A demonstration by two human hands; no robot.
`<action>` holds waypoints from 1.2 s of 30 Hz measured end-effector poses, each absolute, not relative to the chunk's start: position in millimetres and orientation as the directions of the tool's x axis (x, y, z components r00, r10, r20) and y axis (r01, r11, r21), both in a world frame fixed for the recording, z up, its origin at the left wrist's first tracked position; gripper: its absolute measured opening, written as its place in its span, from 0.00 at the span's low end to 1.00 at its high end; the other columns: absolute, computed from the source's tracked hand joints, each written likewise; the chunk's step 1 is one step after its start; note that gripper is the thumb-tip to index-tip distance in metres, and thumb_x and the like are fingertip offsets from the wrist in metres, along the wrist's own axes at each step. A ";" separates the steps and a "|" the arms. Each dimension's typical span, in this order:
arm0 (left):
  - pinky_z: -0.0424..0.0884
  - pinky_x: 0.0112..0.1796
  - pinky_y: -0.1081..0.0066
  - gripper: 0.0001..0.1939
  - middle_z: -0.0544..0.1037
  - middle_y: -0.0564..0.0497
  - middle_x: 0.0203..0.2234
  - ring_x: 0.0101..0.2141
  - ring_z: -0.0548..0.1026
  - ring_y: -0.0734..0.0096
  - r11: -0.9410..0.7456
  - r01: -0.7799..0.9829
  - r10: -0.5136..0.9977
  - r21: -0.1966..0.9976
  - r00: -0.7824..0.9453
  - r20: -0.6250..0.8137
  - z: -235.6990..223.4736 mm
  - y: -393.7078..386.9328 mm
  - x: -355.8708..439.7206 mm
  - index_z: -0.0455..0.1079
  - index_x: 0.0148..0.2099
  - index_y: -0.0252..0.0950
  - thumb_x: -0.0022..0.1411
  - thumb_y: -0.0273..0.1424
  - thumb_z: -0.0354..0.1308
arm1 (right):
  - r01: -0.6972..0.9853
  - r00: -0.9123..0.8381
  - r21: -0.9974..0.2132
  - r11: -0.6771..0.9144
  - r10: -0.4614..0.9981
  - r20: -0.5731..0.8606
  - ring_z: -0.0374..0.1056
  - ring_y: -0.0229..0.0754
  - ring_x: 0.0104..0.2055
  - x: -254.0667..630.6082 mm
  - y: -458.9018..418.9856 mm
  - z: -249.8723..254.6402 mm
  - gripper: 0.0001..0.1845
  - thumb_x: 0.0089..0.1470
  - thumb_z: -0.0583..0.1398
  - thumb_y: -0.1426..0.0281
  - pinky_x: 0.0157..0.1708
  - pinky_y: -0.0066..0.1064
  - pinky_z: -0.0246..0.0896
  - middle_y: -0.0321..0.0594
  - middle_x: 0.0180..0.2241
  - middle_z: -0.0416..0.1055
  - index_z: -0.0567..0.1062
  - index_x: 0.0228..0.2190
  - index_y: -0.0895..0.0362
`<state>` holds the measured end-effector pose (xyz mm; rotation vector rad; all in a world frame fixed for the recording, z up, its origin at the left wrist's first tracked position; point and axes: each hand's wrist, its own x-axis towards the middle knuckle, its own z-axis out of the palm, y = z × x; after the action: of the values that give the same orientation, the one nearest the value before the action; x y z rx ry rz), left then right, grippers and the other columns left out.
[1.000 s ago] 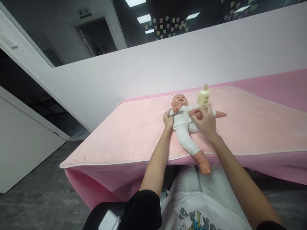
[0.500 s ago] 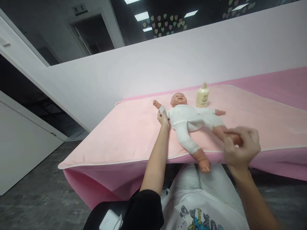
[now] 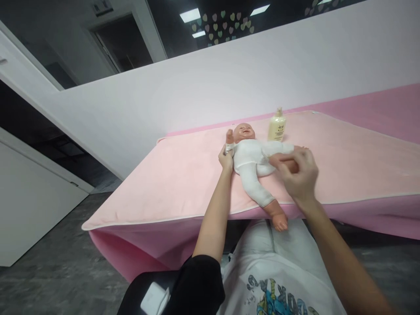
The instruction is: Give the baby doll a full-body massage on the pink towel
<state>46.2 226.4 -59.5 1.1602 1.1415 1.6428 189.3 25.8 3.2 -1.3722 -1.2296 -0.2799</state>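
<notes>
A baby doll (image 3: 249, 153) with a white cloth body lies on its back on the pink mat (image 3: 187, 175), its head toward the wall. My left hand (image 3: 226, 158) is closed round the doll's arm on the left, near the elbow, and that arm is bent up beside the head. In my right hand (image 3: 300, 173), slightly blurred, is the doll's foot on the right side; that leg is bent up toward the belly. The other leg stretches toward me, its foot past the mat's front edge, over my lap.
A pale yellow pump bottle (image 3: 277, 126) stands on the mat behind the doll's outstretched arm. Behind the table rises a white wall (image 3: 131, 105) with a dark window above. A white object (image 3: 155, 299) lies at my lower left. Pink cloth (image 3: 141, 245) hangs from the table's front.
My right hand has moved up and left, bending the doll's leg toward its body. The doll's arm in my left hand has swung up beside the head.
</notes>
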 end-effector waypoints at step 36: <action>0.64 0.55 0.69 0.26 0.75 0.49 0.49 0.52 0.70 0.67 -0.503 0.341 0.835 0.794 -0.043 0.548 -60.5 232.5 46.9 0.73 0.52 0.40 0.53 0.19 0.50 | 0.741 0.380 -0.630 0.232 0.629 0.678 0.61 0.41 0.33 189.0 100.9 -12.5 0.08 0.45 0.56 0.64 0.31 0.31 0.54 0.40 0.33 0.65 0.70 0.24 0.56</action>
<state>46.9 232.5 -60.5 1.8175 1.2402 1.5677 189.0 100.9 -12.5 -1.4589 -1.3098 -0.1192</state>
